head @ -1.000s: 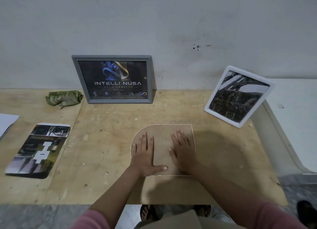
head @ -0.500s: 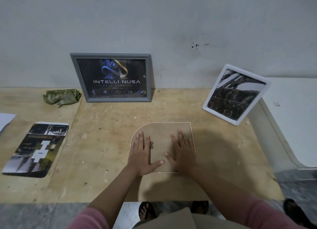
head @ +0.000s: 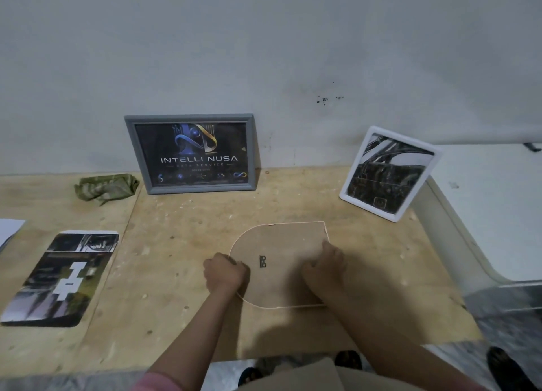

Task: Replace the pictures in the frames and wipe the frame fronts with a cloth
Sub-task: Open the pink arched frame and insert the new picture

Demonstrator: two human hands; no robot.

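Frame back (head: 281,264), arch-shaped and brown, lies face down on the counter (head: 181,226) between our two hands. Small dark hanger (head: 262,261) sits just right of the left grip. Left hand (head: 225,276): fingers curled at the rounded edge of the arch frame, seemingly pinching the rim or backing there. Right hand (head: 324,269): fingers bent down over the straight edge; we cannot tell whether they hook it or only press.

Beyond the grips, against the wall: grey frame (head: 190,154) holding a dark logo print, upright. Beyond and right of the right grip: white frame (head: 390,173) with a black-and-white picture, leaning on a white ledge (head: 484,203). Well left of the left grip: loose print (head: 58,276) flat on the counter, with a sheet of white paper (head: 10,229) at the edge beyond it. Green cloth (head: 107,186) crumpled beyond and left, just beside the grey frame.

Progress, as we judge it: two frames stand filled; the arch frame is mid-swap, back being worked. The cloth lies unused now; we cannot tell which fronts are wiped. Left: finish this frame, turn it over, wipe.
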